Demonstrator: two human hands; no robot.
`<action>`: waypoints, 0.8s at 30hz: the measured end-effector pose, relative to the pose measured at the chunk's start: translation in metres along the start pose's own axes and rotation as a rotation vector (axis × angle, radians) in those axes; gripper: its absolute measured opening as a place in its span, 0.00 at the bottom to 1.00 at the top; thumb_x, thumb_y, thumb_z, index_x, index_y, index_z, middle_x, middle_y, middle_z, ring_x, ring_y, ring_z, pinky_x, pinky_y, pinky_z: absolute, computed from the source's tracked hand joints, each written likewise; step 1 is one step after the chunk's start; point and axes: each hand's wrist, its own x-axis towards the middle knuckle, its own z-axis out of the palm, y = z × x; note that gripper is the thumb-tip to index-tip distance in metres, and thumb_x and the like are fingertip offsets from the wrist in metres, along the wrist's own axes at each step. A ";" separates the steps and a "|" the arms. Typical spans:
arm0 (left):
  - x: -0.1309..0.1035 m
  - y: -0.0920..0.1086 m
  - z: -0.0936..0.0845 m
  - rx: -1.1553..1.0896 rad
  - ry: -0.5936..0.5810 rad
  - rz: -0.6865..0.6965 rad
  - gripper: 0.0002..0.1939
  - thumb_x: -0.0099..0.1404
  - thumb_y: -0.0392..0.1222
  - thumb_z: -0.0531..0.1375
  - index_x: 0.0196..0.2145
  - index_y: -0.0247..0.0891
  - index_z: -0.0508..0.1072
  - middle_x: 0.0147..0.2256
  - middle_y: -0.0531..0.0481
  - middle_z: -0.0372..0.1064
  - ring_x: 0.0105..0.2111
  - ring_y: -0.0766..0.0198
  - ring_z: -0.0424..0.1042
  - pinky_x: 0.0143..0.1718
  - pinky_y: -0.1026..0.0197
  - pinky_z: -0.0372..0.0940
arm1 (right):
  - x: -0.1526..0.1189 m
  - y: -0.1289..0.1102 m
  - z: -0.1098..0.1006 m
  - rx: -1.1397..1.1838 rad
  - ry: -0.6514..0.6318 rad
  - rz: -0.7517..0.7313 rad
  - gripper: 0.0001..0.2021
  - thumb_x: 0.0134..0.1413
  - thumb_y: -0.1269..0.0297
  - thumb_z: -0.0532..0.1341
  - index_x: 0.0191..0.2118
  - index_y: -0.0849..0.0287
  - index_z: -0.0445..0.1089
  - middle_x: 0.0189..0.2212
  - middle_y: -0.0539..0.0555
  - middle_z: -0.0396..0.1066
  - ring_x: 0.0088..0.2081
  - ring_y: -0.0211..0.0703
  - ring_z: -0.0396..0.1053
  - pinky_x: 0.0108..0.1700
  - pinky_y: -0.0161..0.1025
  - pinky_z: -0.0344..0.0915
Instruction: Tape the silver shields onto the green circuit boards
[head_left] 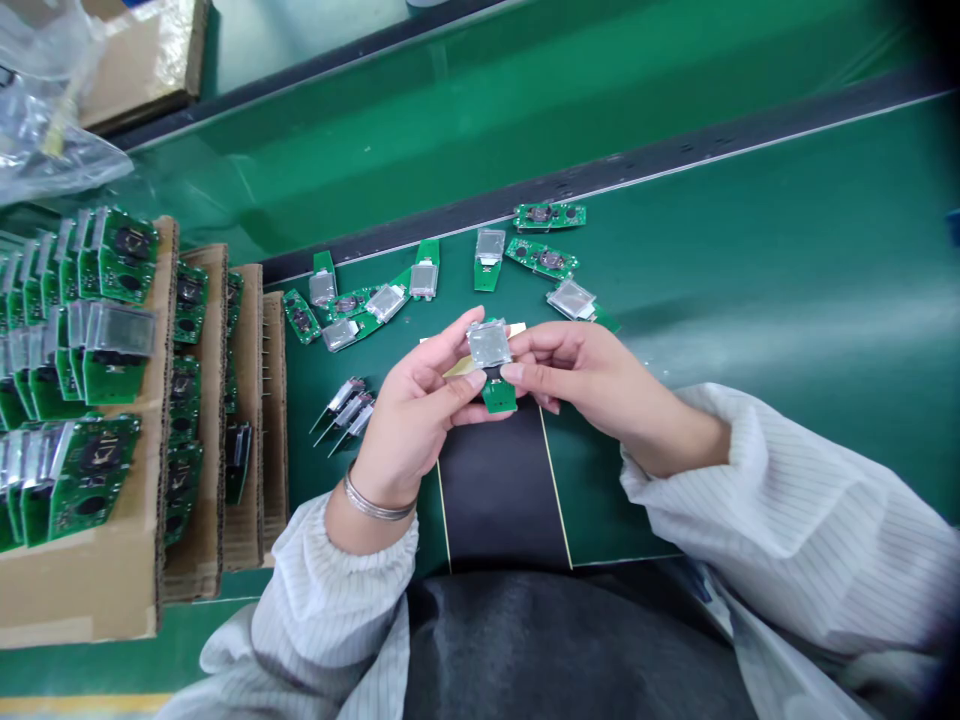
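Note:
Between my hands is a green circuit board [499, 396] with a square, film-covered display [490, 343] at its upper end. My left hand [427, 395] grips its left side, thumb at the lower edge of the display and fingers behind. My right hand [577, 375] pinches the right side with thumb and fingers. Part of something pale yellow [461, 367] shows behind the board, mostly hidden by my fingers. Below lies a black strip [499, 490] with yellow edges on the green table.
Loose circuit boards with displays [386, 302] lie scattered beyond my hands, more [571, 298] to the right. Several boards stand on edge [349, 412] beside my left wrist. Cardboard holders [90, 590] full of boards stand at the left. A raised ledge [480, 195] runs along the back.

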 end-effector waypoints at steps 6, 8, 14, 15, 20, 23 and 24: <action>-0.001 -0.006 0.002 0.108 0.065 0.071 0.30 0.62 0.40 0.70 0.61 0.51 0.73 0.59 0.49 0.74 0.43 0.62 0.80 0.33 0.69 0.76 | -0.001 0.003 0.004 -0.081 0.053 -0.030 0.12 0.49 0.60 0.73 0.30 0.61 0.73 0.20 0.44 0.61 0.22 0.31 0.57 0.24 0.33 0.54; -0.002 -0.009 0.002 0.143 0.095 0.120 0.29 0.62 0.40 0.70 0.60 0.51 0.75 0.57 0.49 0.75 0.39 0.65 0.79 0.30 0.71 0.73 | -0.001 0.004 0.005 -0.093 0.074 -0.047 0.11 0.50 0.61 0.72 0.29 0.61 0.72 0.19 0.43 0.59 0.22 0.31 0.55 0.25 0.33 0.53; -0.001 -0.006 0.000 0.082 0.042 0.047 0.28 0.64 0.39 0.68 0.60 0.52 0.74 0.58 0.50 0.75 0.44 0.60 0.80 0.36 0.65 0.77 | 0.000 0.003 0.002 -0.009 0.036 -0.030 0.12 0.47 0.59 0.75 0.30 0.60 0.75 0.22 0.47 0.69 0.22 0.33 0.61 0.23 0.33 0.54; 0.000 -0.005 -0.001 0.059 0.021 0.037 0.28 0.63 0.39 0.69 0.60 0.52 0.74 0.58 0.50 0.75 0.45 0.58 0.80 0.37 0.63 0.78 | 0.000 0.004 0.001 0.009 0.024 -0.035 0.12 0.48 0.59 0.75 0.30 0.60 0.76 0.22 0.48 0.70 0.22 0.33 0.61 0.23 0.33 0.55; 0.000 -0.002 -0.002 0.011 -0.018 0.005 0.29 0.63 0.38 0.69 0.60 0.52 0.74 0.60 0.49 0.73 0.45 0.59 0.81 0.40 0.62 0.79 | 0.000 0.006 -0.003 0.075 -0.013 -0.040 0.09 0.49 0.61 0.74 0.32 0.60 0.77 0.22 0.48 0.71 0.22 0.32 0.61 0.23 0.32 0.56; 0.000 -0.002 -0.002 0.015 -0.009 0.009 0.28 0.64 0.38 0.68 0.61 0.52 0.73 0.60 0.50 0.73 0.46 0.58 0.80 0.40 0.62 0.79 | 0.001 0.006 -0.002 0.087 -0.004 -0.019 0.11 0.48 0.60 0.75 0.32 0.60 0.77 0.22 0.48 0.70 0.22 0.34 0.62 0.22 0.32 0.57; 0.000 -0.002 -0.002 0.016 -0.004 0.012 0.28 0.64 0.38 0.68 0.61 0.52 0.73 0.60 0.50 0.73 0.47 0.57 0.80 0.39 0.62 0.79 | 0.001 0.006 -0.002 0.090 -0.002 -0.016 0.11 0.47 0.59 0.75 0.32 0.60 0.77 0.22 0.48 0.70 0.23 0.34 0.63 0.22 0.32 0.58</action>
